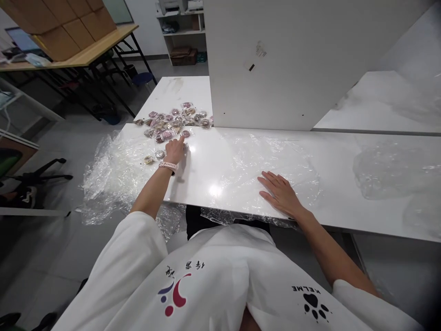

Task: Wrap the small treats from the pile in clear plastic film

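1. Plainly, from where I stand, the packets (167, 125), small and see-through with pink and brown contents, lie in a loose cluster at the counter's (203, 172) back-left corner, spilling over its back edge onto a second counter (186, 89).
2. Two strays, one brownish (160, 154) and one yellowish (149, 160), lie apart from the cluster, nearer the front edge, just beside the left wrist.
3. The left hand (175, 150) reaches across from the front edge, its index finger (181, 139) stretched out to a packet (186, 134) at the near side of the cluster; I cannot tell whether the other fingers grasp anything.
4. A pale pink band (168, 165) circles that wrist.
5. The right hand (279, 193) lies palm down near the middle of the front edge, fingers (269, 185) spread and released, over a thin clear film (241, 158).
6. More film (106, 179) is bunched at the left end, sagging over the edge, and another crumpled sheet (382, 172) lies toward the right end.
7. A white panel (262, 87) stands upright along the back edge, right of the cluster.
8. Beyond the far-left corner I see a blue stool (143, 79) on the floor and cardboard boxes (69, 34) stacked on a wooden table (103, 43).
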`<move>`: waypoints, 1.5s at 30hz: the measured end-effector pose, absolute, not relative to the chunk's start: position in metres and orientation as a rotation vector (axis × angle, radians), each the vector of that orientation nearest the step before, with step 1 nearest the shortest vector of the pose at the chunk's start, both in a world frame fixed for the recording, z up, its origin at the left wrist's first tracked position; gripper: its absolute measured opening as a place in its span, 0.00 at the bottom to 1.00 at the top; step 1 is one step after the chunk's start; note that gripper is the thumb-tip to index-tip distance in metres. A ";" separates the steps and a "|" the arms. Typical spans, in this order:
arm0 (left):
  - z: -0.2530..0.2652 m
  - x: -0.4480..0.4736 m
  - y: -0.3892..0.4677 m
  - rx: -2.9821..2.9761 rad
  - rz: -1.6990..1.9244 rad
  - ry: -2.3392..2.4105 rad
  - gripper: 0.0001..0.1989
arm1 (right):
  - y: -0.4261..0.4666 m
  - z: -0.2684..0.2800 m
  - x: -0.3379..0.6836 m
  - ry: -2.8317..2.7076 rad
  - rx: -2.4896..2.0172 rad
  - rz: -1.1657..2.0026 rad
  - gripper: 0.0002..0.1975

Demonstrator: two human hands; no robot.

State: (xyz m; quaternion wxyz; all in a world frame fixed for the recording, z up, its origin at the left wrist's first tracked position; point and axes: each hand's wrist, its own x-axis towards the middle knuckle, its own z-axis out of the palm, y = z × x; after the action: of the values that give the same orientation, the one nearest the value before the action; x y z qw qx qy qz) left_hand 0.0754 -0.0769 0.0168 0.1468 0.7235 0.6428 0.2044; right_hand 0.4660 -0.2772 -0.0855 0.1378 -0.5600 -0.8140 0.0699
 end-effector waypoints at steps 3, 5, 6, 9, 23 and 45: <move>0.026 0.102 -0.099 2.135 0.691 1.758 0.07 | -0.277 -0.085 0.465 -2.138 -1.663 0.215 0.29; 0.021 0.139 -0.130 2.236 0.794 1.570 0.07 | -0.277 -0.085 0.467 -1.945 -1.712 0.200 0.29; 0.015 0.162 -0.149 2.273 0.849 1.396 0.11 | -0.277 -0.086 0.468 -1.861 -1.736 0.194 0.29; -0.015 0.235 -0.206 2.420 0.717 0.961 0.17 | -0.276 -0.087 0.471 -1.715 -1.780 0.196 0.29; -0.049 0.165 -0.266 2.668 0.180 0.640 0.53 | -0.363 -0.053 0.453 -2.324 -1.557 0.165 0.39; -0.018 0.213 -0.156 2.648 0.226 1.434 0.15 | -0.278 -0.031 0.495 -1.930 -2.145 0.242 0.10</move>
State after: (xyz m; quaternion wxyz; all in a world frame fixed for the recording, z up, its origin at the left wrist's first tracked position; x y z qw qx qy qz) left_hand 0.2129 -0.1561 -0.0177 0.0606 0.8753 0.4739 0.0748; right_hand 0.4948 -0.2778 -0.0309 0.1226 -0.7352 -0.6615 0.0830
